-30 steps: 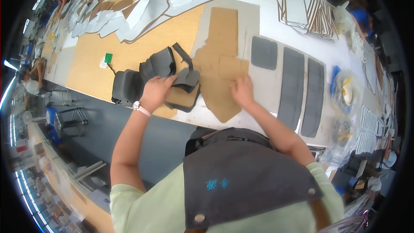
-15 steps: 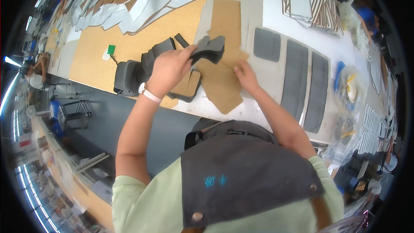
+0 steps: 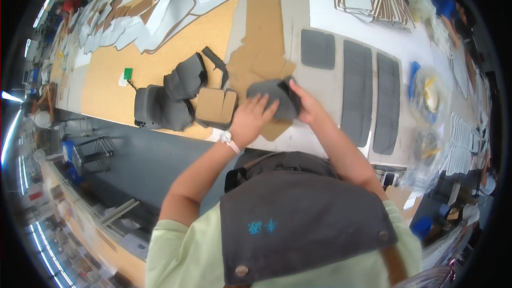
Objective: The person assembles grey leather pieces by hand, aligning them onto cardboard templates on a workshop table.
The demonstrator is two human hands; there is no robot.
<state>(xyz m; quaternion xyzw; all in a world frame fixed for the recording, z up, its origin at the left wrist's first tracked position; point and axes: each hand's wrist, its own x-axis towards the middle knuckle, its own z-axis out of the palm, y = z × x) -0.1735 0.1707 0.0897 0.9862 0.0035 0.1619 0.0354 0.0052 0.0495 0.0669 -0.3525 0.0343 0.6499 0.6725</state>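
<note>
While the right hand (image 3: 309,105) holds them, grey pieces (image 3: 276,90) stretch roughly crosswise.

Dark grey pieces (image 3: 274,90): matt, smooth-faced, like leather or thin foam, cannot tell which.
Brown sheets (image 3: 264,26) reaching toward the near edge of the table (image 3: 160,61): dry, matt, like paper or card.
Left part of the table: smooth, wood-like, faint sheen.
Long grey strips (image 3: 356,96), right, by the near edge: matt, faintly rippled.
White panels (image 3: 170,8) toward the far edge: smooth, slightly glossy.
Bag (image 3: 420,170) past the strips: clear, crinkled, glossy plastic.
Apron (image 3: 309,202): matt cloth, shiny metal studs (image 3: 241,271).
</note>
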